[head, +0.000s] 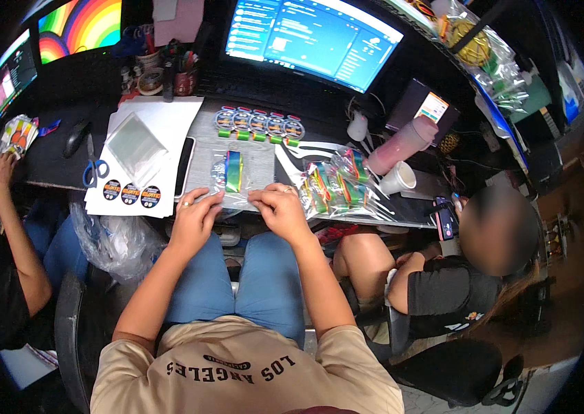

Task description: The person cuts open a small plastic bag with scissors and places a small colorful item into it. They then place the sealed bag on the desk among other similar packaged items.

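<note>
A clear plastic bag (243, 198) with a folded multicoloured ribbon (233, 172) and what looks like a medal lies flat on the grey desk surface. At its near left corner, my left hand (194, 217) has thumb and fingertips together on the plastic edge. My right hand (281, 209) pinches the near right edge. Beyond the bag, several round medals (257, 122) with ribbons stand in an overlapping row. Bagged ribbons (331, 186) are piled right of my right hand. To the left, empty clear bags (137, 147) rest on white paper sheets (183, 111) beside round printed stickers (130, 193).
Blue-handled scissors (96, 173), a computer mouse (76, 138) and a phone (184, 165) lie at the left. A pink bottle (403, 145) and a white cup (398, 178) stand at the right. One person sits on each side; the left person's hand (3, 168) touches packets.
</note>
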Demonstrator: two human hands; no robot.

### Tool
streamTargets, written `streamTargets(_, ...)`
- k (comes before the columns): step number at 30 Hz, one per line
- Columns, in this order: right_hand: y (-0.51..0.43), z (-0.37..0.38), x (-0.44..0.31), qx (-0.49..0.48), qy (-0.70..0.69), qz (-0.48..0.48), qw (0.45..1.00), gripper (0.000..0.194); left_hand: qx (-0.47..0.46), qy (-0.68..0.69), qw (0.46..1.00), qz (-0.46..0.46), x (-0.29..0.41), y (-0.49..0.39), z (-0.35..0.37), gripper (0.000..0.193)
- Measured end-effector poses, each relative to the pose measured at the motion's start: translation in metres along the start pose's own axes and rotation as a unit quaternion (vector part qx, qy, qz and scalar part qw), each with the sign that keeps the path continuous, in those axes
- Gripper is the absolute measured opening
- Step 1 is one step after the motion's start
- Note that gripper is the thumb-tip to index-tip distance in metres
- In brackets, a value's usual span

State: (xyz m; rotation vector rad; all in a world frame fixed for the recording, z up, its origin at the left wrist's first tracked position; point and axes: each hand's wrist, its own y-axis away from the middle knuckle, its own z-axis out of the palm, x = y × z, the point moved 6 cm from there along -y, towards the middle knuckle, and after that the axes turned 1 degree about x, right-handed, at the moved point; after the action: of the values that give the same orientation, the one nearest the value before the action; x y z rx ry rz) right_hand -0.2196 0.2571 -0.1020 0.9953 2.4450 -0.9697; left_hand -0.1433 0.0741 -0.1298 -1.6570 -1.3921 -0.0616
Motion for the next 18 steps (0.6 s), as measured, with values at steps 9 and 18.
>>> streamTargets(9, -0.018, -0.01, 0.044, -0.006, -0.161, 0.202, 0.966, 0.02, -0.007, -0.005, 1.0, 0.029, -0.002, 0.002, 0.002, 0.012)
streamTargets(18, -0.022, -0.011, 0.025, -0.175, -0.079, 0.087, 0.978, 0.043, -0.01, -0.011, 0.998, 0.056, 0.0, 0.002, 0.003, 0.011)
